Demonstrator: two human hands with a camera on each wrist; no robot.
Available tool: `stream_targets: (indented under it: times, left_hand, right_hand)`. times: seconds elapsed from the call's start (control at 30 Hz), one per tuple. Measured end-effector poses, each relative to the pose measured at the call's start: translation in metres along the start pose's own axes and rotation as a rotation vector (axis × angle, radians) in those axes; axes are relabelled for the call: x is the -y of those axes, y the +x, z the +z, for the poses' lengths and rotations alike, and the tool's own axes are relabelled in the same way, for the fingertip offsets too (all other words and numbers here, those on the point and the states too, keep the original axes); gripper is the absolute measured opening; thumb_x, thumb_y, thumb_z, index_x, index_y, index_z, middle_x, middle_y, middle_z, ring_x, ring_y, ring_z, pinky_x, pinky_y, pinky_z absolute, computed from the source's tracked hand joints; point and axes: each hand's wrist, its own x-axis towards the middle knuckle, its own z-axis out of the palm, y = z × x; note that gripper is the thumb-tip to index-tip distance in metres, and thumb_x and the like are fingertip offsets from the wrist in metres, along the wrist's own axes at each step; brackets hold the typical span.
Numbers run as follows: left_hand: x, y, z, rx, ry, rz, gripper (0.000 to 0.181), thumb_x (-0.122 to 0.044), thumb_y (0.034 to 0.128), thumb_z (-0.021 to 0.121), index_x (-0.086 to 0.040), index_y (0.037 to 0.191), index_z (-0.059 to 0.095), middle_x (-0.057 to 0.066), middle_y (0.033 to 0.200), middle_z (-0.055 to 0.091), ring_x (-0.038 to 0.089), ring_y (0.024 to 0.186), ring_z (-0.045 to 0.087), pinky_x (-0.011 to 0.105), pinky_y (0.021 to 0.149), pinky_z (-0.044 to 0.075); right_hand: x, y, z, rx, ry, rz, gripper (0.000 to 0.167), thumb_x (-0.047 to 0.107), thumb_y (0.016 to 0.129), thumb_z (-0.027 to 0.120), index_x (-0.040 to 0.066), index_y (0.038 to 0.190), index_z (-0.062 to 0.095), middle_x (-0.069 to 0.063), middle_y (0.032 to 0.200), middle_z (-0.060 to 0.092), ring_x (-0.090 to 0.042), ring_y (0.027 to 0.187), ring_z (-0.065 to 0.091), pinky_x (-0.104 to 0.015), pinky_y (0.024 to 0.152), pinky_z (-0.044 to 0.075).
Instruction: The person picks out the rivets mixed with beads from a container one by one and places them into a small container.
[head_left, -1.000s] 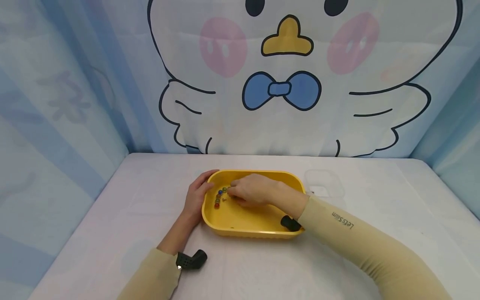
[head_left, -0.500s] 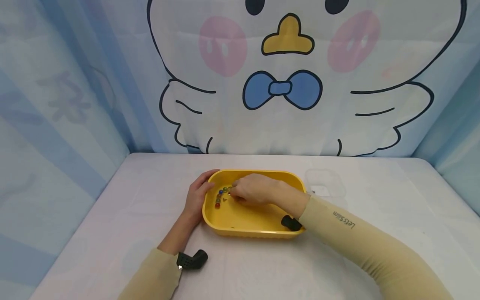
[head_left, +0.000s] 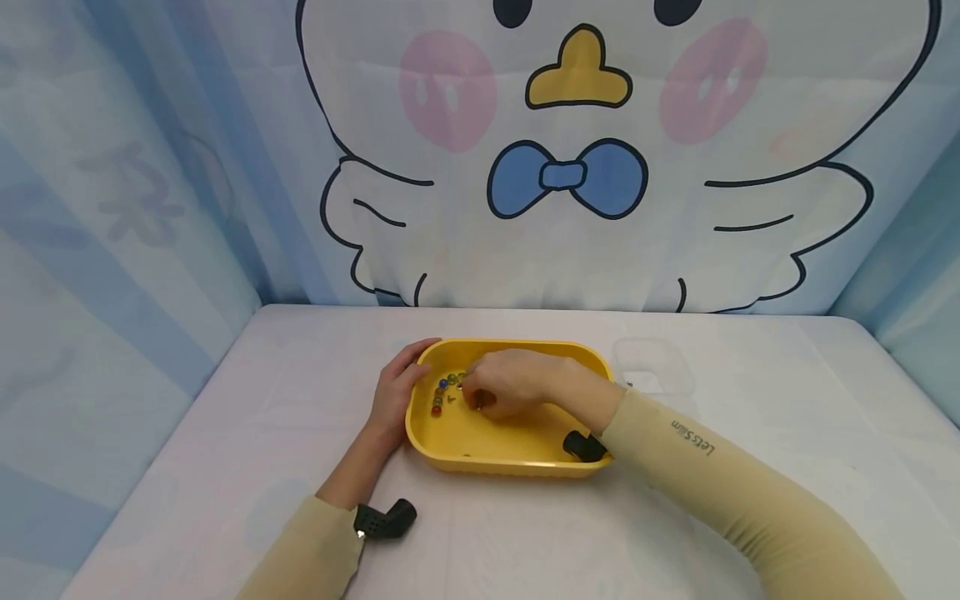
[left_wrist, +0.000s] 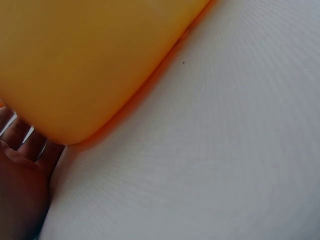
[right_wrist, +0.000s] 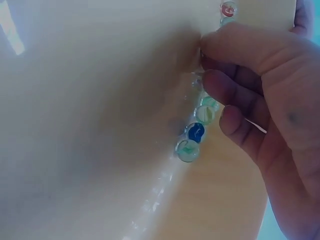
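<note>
Marbles [head_left: 437, 401], small and glassy, form a bent row inside the left part of the yellow tray [head_left: 510, 450], which sits just below the centre of the head view. A red marble [head_left: 437, 411] marks the row's lower end; from there it climbs past a blue marble [head_left: 443, 383] and curves right towards the right hand [head_left: 517, 379]. Compared with half a second ago, that hand has rolled a little: a dark hollow under its curled fingers now shows, and a tiny bright spot sits at its fingertips, too small to identify. In the right wrist view the thumb and fingertips come close together beside the marbles, partly covering them; whether they pinch one or are merely near it cannot be told. The visible part of the row keeps its earlier shape, so the change appears to lie in the hand's pose and not in the row. Meanwhile the left hand [head_left: 393, 392] grips the tray's left end, its thumb over the rim, as before; this probably steadies the tray. A clear container [head_left: 656, 354] lies right of the tray's upper right corner.
</note>
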Motion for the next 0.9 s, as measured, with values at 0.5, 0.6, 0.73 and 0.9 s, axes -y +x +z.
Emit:
stream_targets:
  times: [0.5,0.6,0.73,0.9]
  left_hand:
    - [0.0014,0.0007,-0.0003,0.006,-0.016,0.001,0.046,-0.007,0.0979,0.041,-0.002,0.142,0.052,0.013,0.146,0.050,0.027,0.131,0.047,0.039,0.114,0.035]
    - [0.0019,0.0008,-0.0002,0.003,-0.013,-0.002,0.046,-0.007,0.0979,0.041,-0.002,0.142,0.053,0.013,0.146,0.050,0.027,0.131,0.048,0.039,0.114,0.035]
    - [0.0013,0.0004,0.0001,0.002,-0.008,-0.003,0.046,-0.007,0.0978,0.041,-0.003,0.142,0.053,0.012,0.146,0.050,0.027,0.131,0.047,0.039,0.115,0.034]
    - [-0.0006,-0.0005,-0.0001,0.000,-0.001,0.002,0.046,-0.007,0.0974,0.041,-0.002,0.142,0.053,0.013,0.146,0.050,0.027,0.131,0.047,0.039,0.115,0.034]
  right_hand:
    - [-0.0069,-0.0009,0.0026,-0.005,0.206,-0.037,0.014,0.010,0.090,0.073,0.012,0.103,0.073,0.007,0.093,0.063,-0.009,0.083,0.055,-0.022,0.075,0.050]
    - [-0.0077,-0.0012,0.0039,-0.006,0.227,-0.041,0.015,0.009,0.090,0.073,0.011,0.104,0.073,0.007,0.094,0.064,-0.008,0.084,0.055,-0.021,0.076,0.051]
    - [-0.0086,-0.0016,0.0052,-0.008,0.254,-0.040,0.016,0.008,0.089,0.074,0.011,0.105,0.074,0.007,0.095,0.064,-0.008,0.084,0.056,-0.021,0.077,0.052]
    - [-0.0093,-0.0015,0.0050,-0.007,0.271,-0.024,0.016,0.007,0.089,0.073,0.012,0.104,0.074,0.008,0.094,0.064,-0.008,0.083,0.057,-0.022,0.076,0.052]
